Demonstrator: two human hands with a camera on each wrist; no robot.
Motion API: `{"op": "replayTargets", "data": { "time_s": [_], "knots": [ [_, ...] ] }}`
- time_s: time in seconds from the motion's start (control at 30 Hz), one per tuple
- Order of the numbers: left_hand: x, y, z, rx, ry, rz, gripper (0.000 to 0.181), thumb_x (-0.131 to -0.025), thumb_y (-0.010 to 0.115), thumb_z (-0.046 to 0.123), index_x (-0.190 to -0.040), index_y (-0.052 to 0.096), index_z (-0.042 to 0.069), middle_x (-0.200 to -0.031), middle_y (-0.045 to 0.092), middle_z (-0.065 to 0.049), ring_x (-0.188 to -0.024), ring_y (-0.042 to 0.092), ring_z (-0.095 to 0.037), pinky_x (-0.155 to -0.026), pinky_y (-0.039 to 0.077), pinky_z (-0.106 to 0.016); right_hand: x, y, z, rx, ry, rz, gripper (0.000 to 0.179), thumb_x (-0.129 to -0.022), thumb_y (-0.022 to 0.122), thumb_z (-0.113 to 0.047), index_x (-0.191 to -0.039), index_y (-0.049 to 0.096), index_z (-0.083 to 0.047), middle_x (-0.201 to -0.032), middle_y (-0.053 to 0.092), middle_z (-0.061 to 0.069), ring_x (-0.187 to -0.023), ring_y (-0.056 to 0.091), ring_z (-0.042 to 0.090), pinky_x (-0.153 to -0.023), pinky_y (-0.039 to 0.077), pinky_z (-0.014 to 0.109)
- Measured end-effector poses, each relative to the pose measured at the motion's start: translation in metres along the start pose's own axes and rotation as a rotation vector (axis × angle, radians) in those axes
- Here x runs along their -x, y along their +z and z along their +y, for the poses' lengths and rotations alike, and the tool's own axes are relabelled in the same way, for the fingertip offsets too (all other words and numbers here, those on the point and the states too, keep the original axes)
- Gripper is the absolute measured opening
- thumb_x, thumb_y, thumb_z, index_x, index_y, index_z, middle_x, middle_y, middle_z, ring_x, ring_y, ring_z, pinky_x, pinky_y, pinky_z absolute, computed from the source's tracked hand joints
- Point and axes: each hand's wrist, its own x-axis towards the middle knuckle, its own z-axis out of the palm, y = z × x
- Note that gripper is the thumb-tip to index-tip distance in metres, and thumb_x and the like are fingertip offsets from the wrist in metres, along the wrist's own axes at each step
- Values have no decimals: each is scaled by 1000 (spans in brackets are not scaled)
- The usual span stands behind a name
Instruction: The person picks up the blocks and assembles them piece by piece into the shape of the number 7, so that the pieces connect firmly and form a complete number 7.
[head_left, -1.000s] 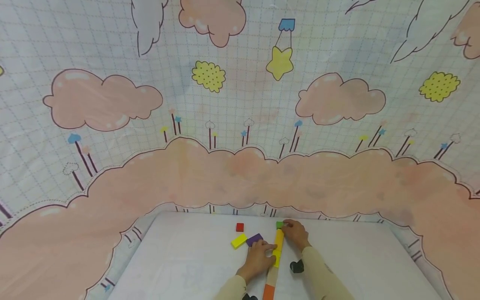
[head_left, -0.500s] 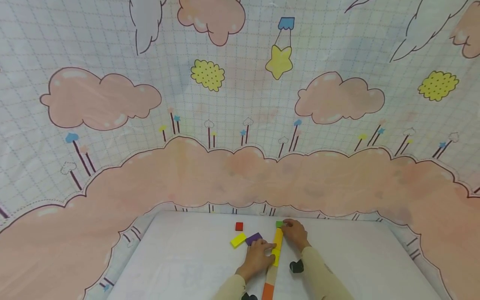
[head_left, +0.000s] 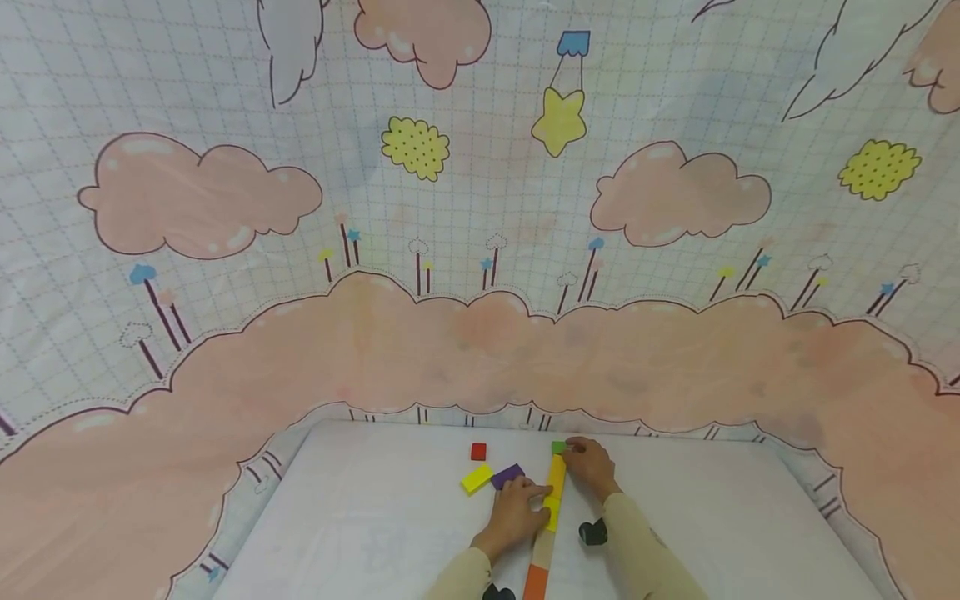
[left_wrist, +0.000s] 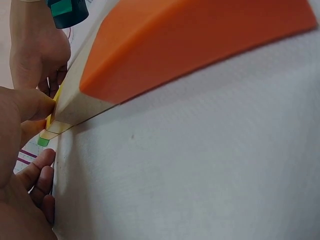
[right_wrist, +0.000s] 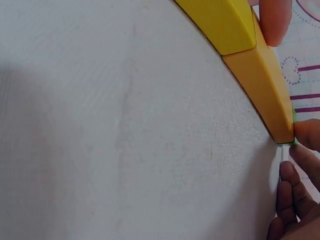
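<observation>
A line of blocks runs away from the front edge in the head view: an orange block (head_left: 536, 582), a beige block (head_left: 543, 550), a yellow block (head_left: 552, 515), an amber block (head_left: 557, 472) and a small green block (head_left: 558, 447) at the far end. My left hand (head_left: 513, 510) touches the yellow and amber blocks with extended thumb and index finger. At the far end my right hand (head_left: 591, 468) pinches the green block, mostly hidden by the amber block (right_wrist: 262, 90) in the right wrist view. The orange block (left_wrist: 200, 50) looms large in the left wrist view.
Left of the line lie a red block (head_left: 478, 452), a loose yellow block (head_left: 477, 479) and a purple block (head_left: 508, 477) on the white table (head_left: 360, 500). A patterned sheet (head_left: 450, 350) hangs behind. Black wrist devices (head_left: 592, 532) sit by the forearms.
</observation>
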Motion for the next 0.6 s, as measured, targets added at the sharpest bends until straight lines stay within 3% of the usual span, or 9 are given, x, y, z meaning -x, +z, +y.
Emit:
{"op": "replayTargets", "data": {
  "time_s": [0.3, 0.6],
  "knots": [
    [2, -1, 4, -2, 6, 3, 34, -88, 71, 27, -122, 70, 24, -112, 59, -3, -101, 47, -20, -89, 41, -43, -1, -6, 4, -109, 33, -38, 43, -93, 62, -27, -131, 59, -7, -129, 58, 22, -115, 53, 38, -105, 39, 59],
    [3, -3, 3, -8, 6, 2, 34, -89, 70, 27, -123, 70, 24, -113, 58, -3, -102, 48, -21, -91, 42, -44, 0, -5, 11, -135, -41, -84, 44, -92, 65, -26, -134, 58, -13, -142, 53, 21, -131, 48, 40, -110, 36, 59]
  ]
}}
